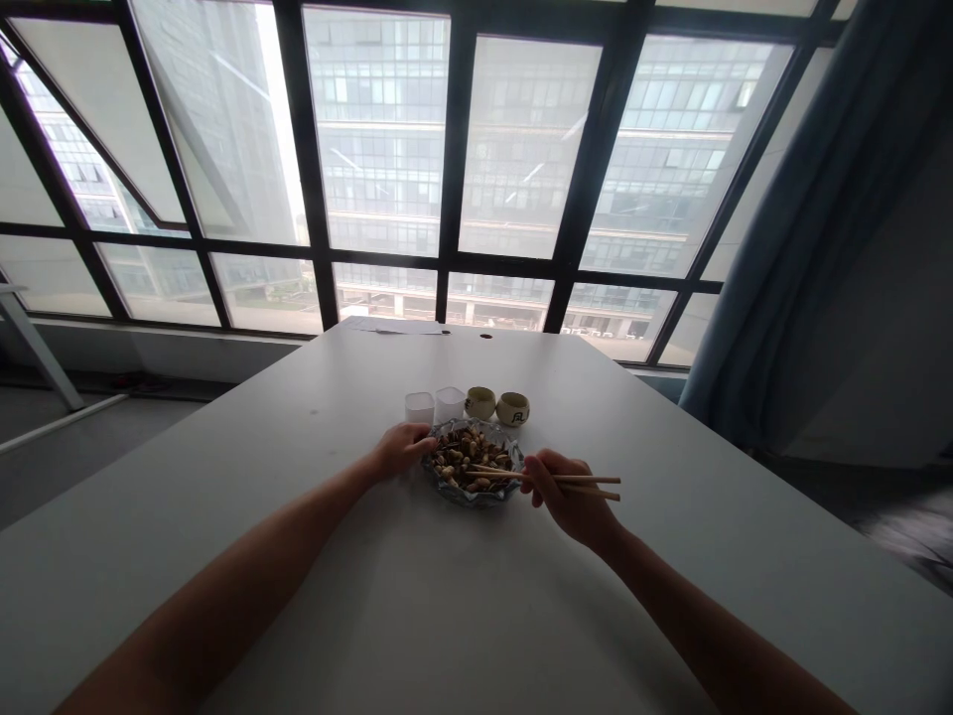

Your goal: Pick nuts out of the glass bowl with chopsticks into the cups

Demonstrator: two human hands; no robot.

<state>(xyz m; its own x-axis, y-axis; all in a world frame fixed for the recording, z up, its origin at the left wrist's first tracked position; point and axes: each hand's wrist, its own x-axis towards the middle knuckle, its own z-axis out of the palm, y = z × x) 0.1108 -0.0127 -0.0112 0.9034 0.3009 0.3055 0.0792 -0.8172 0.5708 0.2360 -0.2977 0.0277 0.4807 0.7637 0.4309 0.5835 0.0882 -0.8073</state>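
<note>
A clear glass bowl point(475, 498) with a scalloped rim stands on the table, filled with a mix of brown and tan nuts point(476, 452). My left hand point(402, 449) grips the bowl's left rim, its thumb at the edge and the other fingers partly hidden. At the bowl's right side, my right hand point(570, 489) is closed around a pair of wooden chopsticks point(588, 481). Their tips reach in among the nuts; whether a nut is pinched between them I cannot tell.
Just behind the bowl stand two translucent white cups point(419, 406) and two cream-coloured round cups point(513, 408) with dark characters. The long white table point(298, 596) runs towards large windows point(387, 129). Papers point(394, 326) lie at its far end. A blue curtain point(774, 258) hangs at right.
</note>
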